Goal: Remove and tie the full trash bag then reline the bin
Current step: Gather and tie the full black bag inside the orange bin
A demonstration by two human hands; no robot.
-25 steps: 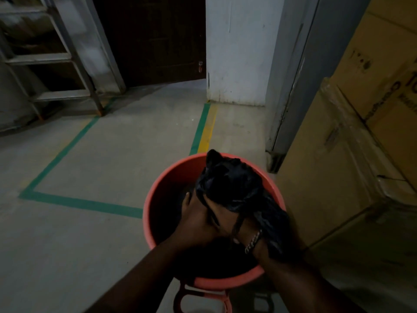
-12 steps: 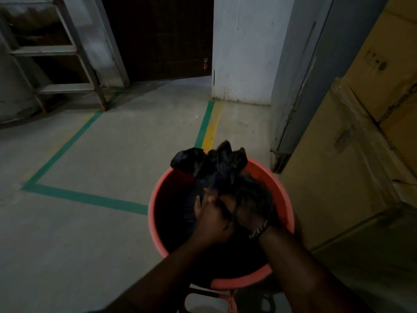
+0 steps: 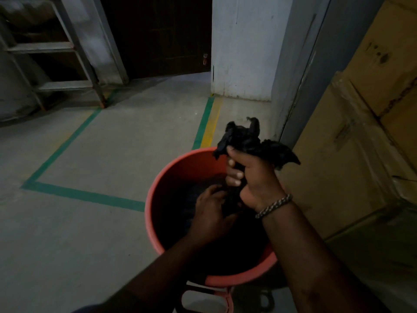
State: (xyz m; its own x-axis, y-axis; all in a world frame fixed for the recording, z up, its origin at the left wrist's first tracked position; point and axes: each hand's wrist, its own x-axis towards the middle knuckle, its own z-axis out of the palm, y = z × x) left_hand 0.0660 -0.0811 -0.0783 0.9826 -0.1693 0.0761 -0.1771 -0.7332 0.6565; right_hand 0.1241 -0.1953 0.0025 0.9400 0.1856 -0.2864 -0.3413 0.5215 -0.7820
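Though dimly lit, countable: one orange bin (image 3: pixel 180 159), one black trash bag (image 3: pixel 243 138) rising out of it, two hands. Right hand (image 3: pixel 250 177) fisted round the gathered neck above the rim; left hand (image 3: pixel 209 211) gripping the neck lower, inside the bin. Half a second ago side by side, lower; now right raised.

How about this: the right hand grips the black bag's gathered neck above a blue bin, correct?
Not quite: the bin is orange-red, not blue, as the head view shows. The right hand does grip the black bag by its gathered neck above it.
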